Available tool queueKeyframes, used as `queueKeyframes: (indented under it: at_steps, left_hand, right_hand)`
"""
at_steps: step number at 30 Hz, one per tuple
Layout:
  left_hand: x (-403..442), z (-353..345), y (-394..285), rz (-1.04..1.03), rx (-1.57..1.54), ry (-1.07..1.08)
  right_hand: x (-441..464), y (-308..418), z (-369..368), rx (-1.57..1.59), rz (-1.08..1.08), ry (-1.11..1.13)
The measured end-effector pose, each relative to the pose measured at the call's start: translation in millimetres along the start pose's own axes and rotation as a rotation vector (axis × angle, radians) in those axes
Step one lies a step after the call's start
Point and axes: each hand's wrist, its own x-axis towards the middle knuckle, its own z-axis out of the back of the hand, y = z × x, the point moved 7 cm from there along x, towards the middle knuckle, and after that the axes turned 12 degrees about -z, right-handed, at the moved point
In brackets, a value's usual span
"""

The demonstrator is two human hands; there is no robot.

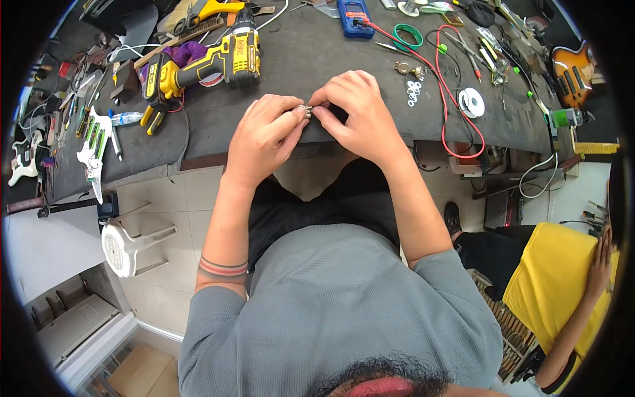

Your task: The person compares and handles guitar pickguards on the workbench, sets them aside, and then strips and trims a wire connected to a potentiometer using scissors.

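Between my two hands, over the near edge of the dark worktable, is a small silvery metal part [306, 112] that looks like a potentiometer. My left hand [266, 132] is closed, pinching it between thumb and fingers. From the other side, the fingertips of my right hand [355, 109] are closed at the part, and the palm hides some of that grip. Similar round metal pieces, probably potentiometers [403, 67], lie to the right of my right hand. Beside them are several white washers [414, 92]. A yellow and black cordless drill [241, 56] rests left of my left hand.
A blue multimeter [355, 18] with red leads [442, 86], a solder spool [471, 102] and green wire [408, 36] lie on the table. At right are a sunburst guitar body [573, 73] and a person in yellow [552, 271]. A white stool [122, 248] stands left.
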Motion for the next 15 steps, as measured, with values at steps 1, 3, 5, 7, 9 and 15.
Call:
queueKeyframes:
  at_steps: [1,3,5,7,9,15]
  left_hand:
    - [0.9,0.1,-0.6,0.004,-0.001,-0.005]
    - [2.0,0.6,-1.6,0.007,0.001,-0.023]
    - [1.4,-0.1,-1.1,0.011,0.007,-0.028]
    - [1.5,0.5,-1.2,0.014,0.003,-0.033]
    - [1.4,1.9,-2.0,0.016,0.005,-0.041]
    - [-3.0,7.8,-3.2,0.035,-0.002,-0.010]
  right_hand:
    - [0.4,0.0,-0.4,-0.005,0.000,0.000]
    - [0.8,-0.6,-1.3,-0.015,0.002,-0.001]
    - [0.9,-0.4,-2.0,-0.015,-0.007,0.003]
    - [0.9,0.2,-1.5,-0.018,-0.014,0.007]
    - [1.7,1.3,-1.1,-0.017,-0.011,0.016]
    - [3.8,9.0,-4.6,-0.046,-0.020,0.020]
